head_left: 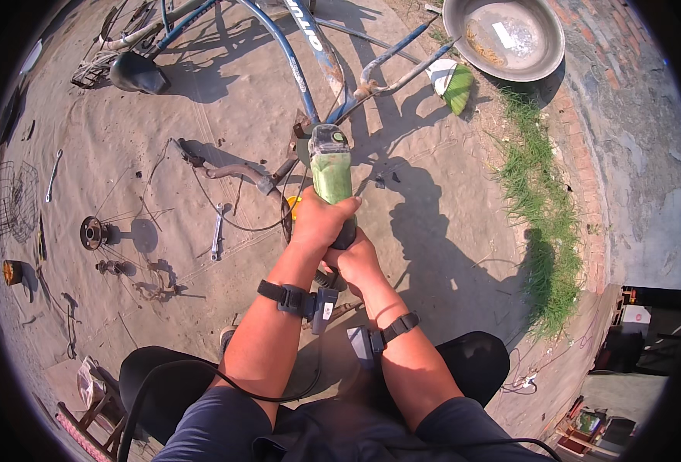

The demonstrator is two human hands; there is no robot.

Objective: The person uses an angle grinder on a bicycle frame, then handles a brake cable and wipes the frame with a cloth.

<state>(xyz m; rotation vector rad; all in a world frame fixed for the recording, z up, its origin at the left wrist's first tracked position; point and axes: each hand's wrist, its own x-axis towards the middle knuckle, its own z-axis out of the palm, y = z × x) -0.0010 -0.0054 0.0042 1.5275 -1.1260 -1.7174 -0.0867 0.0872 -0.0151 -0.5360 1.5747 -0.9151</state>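
Both my hands grip a green angle grinder [331,175] with a dark head. My left hand [322,218] wraps its body, and my right hand [355,266] closes round the rear end below. The grinder's head lies at the front end of a blue and white bicycle frame [290,65], near the fork. Whether its disc touches metal is hidden by the tool's head. A rusty handlebar [231,171] with a cable sticks out left of the grinder. Behind my left hand a bit of a yellow object [292,206] shows.
A spanner [217,232] lies left of my hands, another spanner [53,175] farther left. A wheel hub [92,232] and other metal parts are scattered there. The black saddle [136,73] rests far left. A metal basin [553,48] stands far right beside grass [537,200]. A black cable [256,395] crosses my left arm.
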